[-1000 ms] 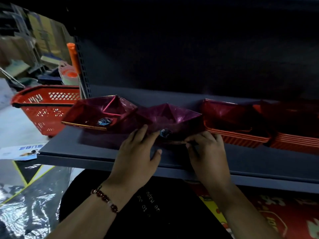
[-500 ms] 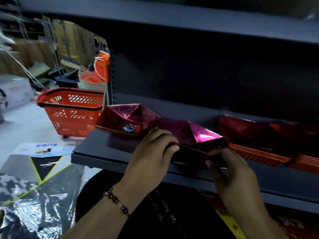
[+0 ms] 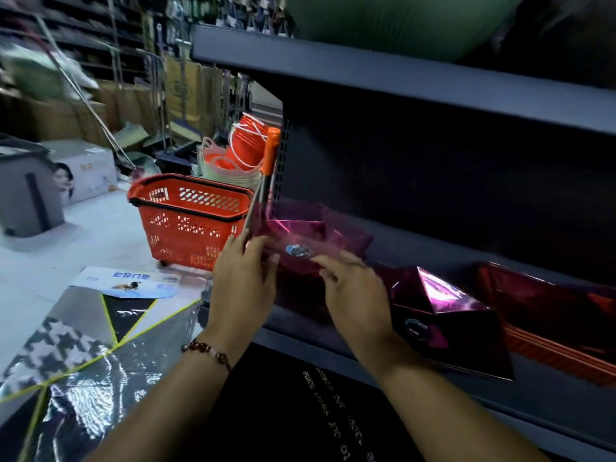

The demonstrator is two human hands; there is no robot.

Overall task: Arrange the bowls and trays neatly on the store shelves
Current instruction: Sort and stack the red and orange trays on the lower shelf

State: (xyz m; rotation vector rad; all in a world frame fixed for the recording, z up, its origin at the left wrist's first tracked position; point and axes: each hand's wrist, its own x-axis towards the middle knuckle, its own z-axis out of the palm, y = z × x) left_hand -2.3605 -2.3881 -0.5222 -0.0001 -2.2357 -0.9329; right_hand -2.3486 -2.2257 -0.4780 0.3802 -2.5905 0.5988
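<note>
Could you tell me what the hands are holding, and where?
Both hands, left and right, hold the left magenta bowl by its near rim.

Both hands are holding a magenta tray (image 3: 310, 238) at the shelf's (image 3: 433, 258) left end: the left hand (image 3: 245, 278) is gripping its left edge, the right hand (image 3: 353, 291) its front. A second magenta tray (image 3: 446, 315) is sitting just right of it, beside red trays (image 3: 553, 315). A red basket (image 3: 193, 218) is standing on the floor.

Magenta trays (image 3: 443, 308): glossy, translucent faceted plastic. Shelf (image 3: 416, 78): matt grey painted metal. Basket (image 3: 190, 221): perforated red plastic. Floor sheet (image 3: 83, 388): shiny, wrinkled film.
</note>
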